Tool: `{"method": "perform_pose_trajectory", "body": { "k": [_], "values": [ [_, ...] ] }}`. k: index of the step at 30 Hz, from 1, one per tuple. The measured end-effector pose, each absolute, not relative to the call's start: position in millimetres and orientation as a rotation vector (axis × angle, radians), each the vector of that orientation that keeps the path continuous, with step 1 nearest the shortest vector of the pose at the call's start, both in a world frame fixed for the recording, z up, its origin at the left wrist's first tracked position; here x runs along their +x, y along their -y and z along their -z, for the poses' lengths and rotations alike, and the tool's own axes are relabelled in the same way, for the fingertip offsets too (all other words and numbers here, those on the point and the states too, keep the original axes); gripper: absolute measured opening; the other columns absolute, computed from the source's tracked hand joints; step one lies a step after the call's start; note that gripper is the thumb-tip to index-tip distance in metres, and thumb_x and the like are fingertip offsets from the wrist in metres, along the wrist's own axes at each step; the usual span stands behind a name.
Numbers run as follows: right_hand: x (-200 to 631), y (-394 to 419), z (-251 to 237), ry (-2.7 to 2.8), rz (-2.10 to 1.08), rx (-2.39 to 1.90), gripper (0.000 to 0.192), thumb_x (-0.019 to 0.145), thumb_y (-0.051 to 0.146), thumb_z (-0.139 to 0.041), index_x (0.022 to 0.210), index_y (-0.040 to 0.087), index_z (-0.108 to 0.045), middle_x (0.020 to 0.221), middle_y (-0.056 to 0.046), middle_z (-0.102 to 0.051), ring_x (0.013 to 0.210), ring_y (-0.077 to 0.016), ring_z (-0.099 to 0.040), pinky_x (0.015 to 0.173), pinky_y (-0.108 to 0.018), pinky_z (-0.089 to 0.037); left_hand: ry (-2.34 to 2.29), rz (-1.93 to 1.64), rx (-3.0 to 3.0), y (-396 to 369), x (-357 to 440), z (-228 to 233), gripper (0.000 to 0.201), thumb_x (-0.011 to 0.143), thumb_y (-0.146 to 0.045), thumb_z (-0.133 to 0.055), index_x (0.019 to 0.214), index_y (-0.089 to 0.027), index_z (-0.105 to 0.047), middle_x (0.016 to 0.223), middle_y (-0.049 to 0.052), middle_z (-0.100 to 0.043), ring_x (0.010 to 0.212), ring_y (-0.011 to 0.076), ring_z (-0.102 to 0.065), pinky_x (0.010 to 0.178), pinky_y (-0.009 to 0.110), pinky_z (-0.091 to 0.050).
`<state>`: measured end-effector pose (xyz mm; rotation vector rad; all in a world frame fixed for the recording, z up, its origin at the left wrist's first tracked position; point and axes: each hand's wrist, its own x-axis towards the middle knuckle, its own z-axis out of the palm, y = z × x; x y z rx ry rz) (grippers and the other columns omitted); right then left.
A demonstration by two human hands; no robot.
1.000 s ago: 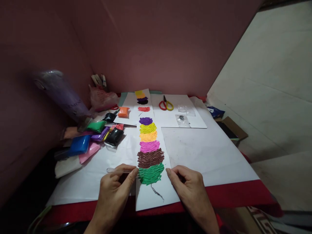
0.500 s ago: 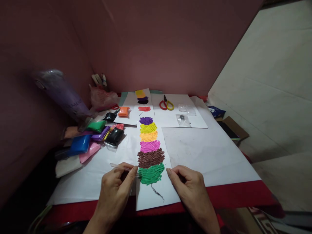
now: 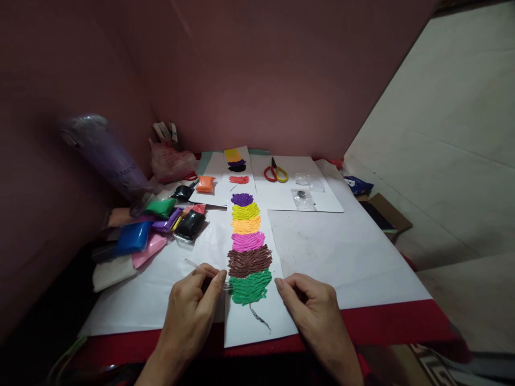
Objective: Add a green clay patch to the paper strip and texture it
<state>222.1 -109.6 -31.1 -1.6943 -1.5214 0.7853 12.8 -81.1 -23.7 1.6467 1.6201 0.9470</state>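
Observation:
A long white paper strip (image 3: pixel 257 327) lies in front of me, covered by a column of textured clay patches: purple, yellow-green, orange, pink, brown (image 3: pixel 249 260) and green (image 3: pixel 250 287). My left hand (image 3: pixel 193 305) pinches a thin clear plastic tool (image 3: pixel 201 268), its tip at the left edge of the green patch. My right hand (image 3: pixel 310 305) rests fingertips on the strip's right edge beside the green patch, holding nothing.
Packets of coloured clay (image 3: pixel 155 225) are piled at the left. Red and yellow scissors (image 3: pixel 275 172) and small clear bags (image 3: pixel 302 197) lie on white sheets at the back. Another clay-patched strip (image 3: pixel 236 163) lies behind. A red table edge (image 3: pixel 386 321) runs along the front.
The clear tool in my left hand has tilted, its free end rising up and to the right. My right hand stays put on the strip.

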Motion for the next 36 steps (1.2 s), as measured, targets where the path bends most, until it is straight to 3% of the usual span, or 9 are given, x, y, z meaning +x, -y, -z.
{"method": "perform_pose_trajectory", "body": {
  "k": [36],
  "values": [
    [221.1, 109.0, 27.9, 1.545, -0.763, -1.668, 0.043, 0.091, 0.043, -0.05, 0.058, 0.018, -0.061, 0.056, 0.0, -0.053, 0.054, -0.0139, -0.047, 0.051, -0.025, -0.038, -1.686, -1.002, 1.68, 81.2, 10.9, 19.6, 0.03, 0.086, -0.043, -0.053, 0.068, -0.02, -0.061, 0.067, 0.0, -0.062, 0.062, 0.0166, -0.057, 0.058, 0.027, -0.043]
  ]
}}
